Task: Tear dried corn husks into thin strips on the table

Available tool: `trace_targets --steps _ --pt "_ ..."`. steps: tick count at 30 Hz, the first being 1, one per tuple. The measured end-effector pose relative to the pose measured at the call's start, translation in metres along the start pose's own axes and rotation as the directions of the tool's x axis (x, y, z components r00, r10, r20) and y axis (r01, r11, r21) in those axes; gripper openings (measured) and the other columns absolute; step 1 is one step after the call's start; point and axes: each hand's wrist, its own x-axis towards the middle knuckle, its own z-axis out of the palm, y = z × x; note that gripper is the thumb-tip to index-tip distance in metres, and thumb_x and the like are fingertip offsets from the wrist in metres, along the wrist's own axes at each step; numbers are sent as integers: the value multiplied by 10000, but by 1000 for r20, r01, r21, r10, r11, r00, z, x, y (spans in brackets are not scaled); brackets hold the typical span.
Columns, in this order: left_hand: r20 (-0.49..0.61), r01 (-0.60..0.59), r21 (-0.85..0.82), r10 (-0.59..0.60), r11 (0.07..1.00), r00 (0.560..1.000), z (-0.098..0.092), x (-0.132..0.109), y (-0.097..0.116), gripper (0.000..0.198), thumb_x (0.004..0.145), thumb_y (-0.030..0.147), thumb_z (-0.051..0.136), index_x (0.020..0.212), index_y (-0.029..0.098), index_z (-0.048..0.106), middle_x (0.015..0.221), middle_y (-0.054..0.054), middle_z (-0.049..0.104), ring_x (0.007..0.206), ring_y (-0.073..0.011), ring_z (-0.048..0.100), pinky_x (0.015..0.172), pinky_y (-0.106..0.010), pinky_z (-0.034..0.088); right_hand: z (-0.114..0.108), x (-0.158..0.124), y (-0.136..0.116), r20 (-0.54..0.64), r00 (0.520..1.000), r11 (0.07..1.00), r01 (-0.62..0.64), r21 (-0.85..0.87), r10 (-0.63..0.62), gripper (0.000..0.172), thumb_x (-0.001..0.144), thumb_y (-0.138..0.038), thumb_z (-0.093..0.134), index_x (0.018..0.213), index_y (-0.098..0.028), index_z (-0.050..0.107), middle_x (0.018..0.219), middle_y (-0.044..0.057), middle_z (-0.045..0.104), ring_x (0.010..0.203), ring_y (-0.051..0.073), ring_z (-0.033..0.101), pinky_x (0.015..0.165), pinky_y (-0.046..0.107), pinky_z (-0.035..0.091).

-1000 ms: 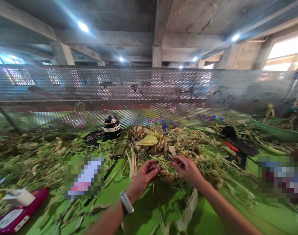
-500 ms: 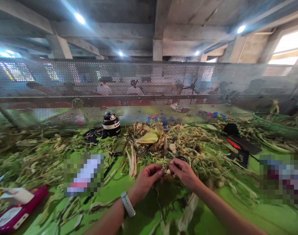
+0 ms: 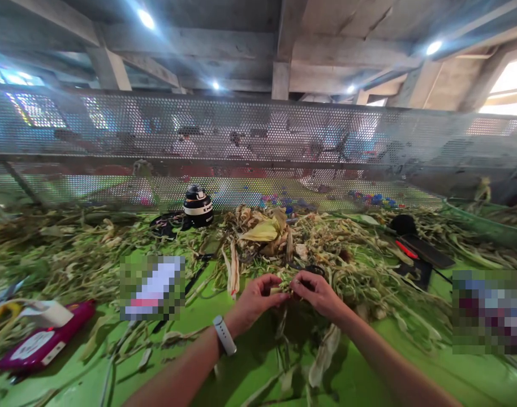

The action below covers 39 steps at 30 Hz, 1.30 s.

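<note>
My left hand [image 3: 261, 299], with a white band on its wrist, pinches pale green plant strips [image 3: 285, 281] in the middle of the view. Against its fingertips, the fingers of my right hand [image 3: 315, 291] are closed on the same strips. Both hands hover over a green table [image 3: 224, 362]. Just beyond them lies a heap of dried husks [image 3: 301, 237] with a yellowish leaf [image 3: 262, 230] on top. Some strips dangle below my fingers. Fine detail between the fingertips is too small to tell.
A black jar [image 3: 198, 208] stands beyond the hands, left of centre. At the left lie a magenta device [image 3: 46, 339] and scissors [image 3: 8, 297]. A dark object with a red edge [image 3: 406, 249] lies right. Behind runs a perforated metal screen [image 3: 241, 127], with people beyond it.
The whole view has shifted slightly, so the table things appear a little further right. My hands stay close together on the strips, with the left fingers a little more spread above the thumb.
</note>
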Motion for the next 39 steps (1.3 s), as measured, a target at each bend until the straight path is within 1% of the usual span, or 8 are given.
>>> trace_targets --steps 6,12,16,23,27,31,35,39 --pt "60 -4 140 -5 990 998 -5 2 -1 340 547 290 795 797 123 634 720 -2 629 608 -83 537 574 -183 395 6 1 2 -57 998 999 -4 -45 2 365 812 -500 499 660 -169 512 631 -20 472 626 112 440 580 224 367" --pt "-97 -70 -65 64 995 993 0 3 1 348 560 275 791 846 159 631 811 -15 675 704 -110 596 681 -211 447 6 2 3 3 995 980 -103 172 105 417 780 -591 483 804 -176 526 666 -17 518 606 113 478 565 230 397" --pt "-195 -110 -85 92 990 976 1 4 0 352 537 246 804 832 163 629 775 1 676 712 -113 603 681 -210 454 15 -1 4 122 988 990 -109 89 98 389 767 -527 553 859 -149 566 774 17 579 697 138 519 631 253 425" --pt "-161 -148 -182 119 972 980 1 4 -2 315 584 205 782 856 164 629 806 -2 690 733 -101 616 729 -214 462 27 0 10 -23 999 999 -43 24 44 310 747 -419 605 899 -154 552 822 31 554 736 153 515 684 278 431" --pt "-180 -138 -253 93 957 979 0 6 -2 325 573 182 788 851 161 620 784 1 696 716 -94 624 712 -199 465 26 1 7 22 1000 1000 -13 -9 13 262 806 -415 531 741 -162 540 740 8 515 707 136 487 653 255 404" --pt "-264 -146 -357 50 923 963 -2 9 1 364 517 166 812 817 158 607 735 1 696 688 -100 636 673 -191 474 26 -1 4 100 989 991 -114 67 107 323 836 -467 478 700 -174 485 629 -29 481 603 107 457 568 230 369" --pt "-315 -178 -454 30 873 949 -5 13 3 340 517 120 802 779 165 591 707 2 693 706 -102 646 698 -191 484 28 -1 7 198 970 944 -194 267 144 324 799 -511 523 837 -192 480 596 -38 539 534 111 503 535 240 402" --pt "-356 -186 -515 -11 837 935 -10 16 6 307 546 94 778 765 166 575 723 -5 693 690 -99 643 662 -189 490 29 1 14 136 981 903 -184 388 142 394 705 -492 648 926 -194 514 641 -33 560 549 106 527 508 226 411"
